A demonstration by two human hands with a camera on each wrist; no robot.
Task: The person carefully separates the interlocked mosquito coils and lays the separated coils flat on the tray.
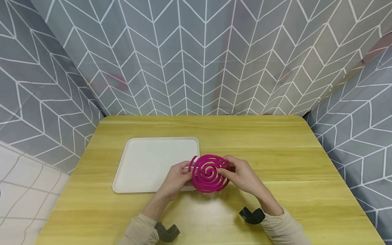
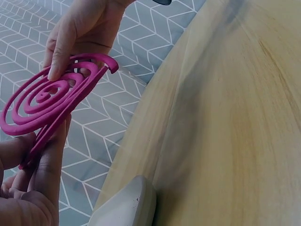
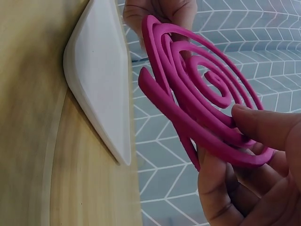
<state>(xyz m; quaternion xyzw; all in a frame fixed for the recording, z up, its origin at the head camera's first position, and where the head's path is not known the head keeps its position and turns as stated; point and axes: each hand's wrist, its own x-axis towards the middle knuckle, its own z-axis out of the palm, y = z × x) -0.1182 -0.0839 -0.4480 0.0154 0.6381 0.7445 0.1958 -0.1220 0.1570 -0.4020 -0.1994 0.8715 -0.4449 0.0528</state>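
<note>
A magenta mosquito coil (image 1: 209, 172), which looks like two nested spirals partly apart, is held up over the table between both hands. My left hand (image 1: 175, 177) pinches its left edge, thumb on the near face and fingers behind. On the opposite side, my right hand (image 1: 244, 176) grips the rings, with its thumb lying across the face near the centre. In the right wrist view, the layers of the coil (image 3: 207, 113) spread away from each other on the left, and one blunt end sticks out. Some rings are hidden behind the right hand's thumb.
A white rectangular tray (image 1: 156, 163) lies on the wooden table (image 1: 260, 143), left of and partly behind the hands. Grey curtains (image 1: 190, 61) with white chevron lines hang around the table. Each wrist carries a dark camera mount (image 1: 166, 233).
</note>
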